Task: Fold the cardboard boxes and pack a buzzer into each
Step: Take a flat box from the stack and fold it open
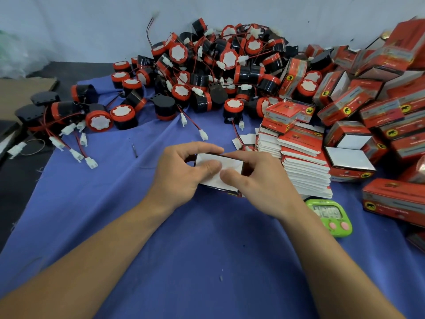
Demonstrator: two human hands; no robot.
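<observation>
Nearest me, left hand (181,178) and right hand (262,183) both clasp the cardboard box (231,164) over the blue cloth (207,249), thumbs pressing its flap (213,180), buzzers (207,72) heaped far behind; uneven pressure could, I judge, crumple that flap or let it spring open.

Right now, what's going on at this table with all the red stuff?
A person holds a small cardboard box with the left hand and right hand, thumbs on its white flap, folding it. Behind lies a heap of red-and-black buzzers; to the right, a stack of flat boxes and a pile of folded boxes.
</observation>
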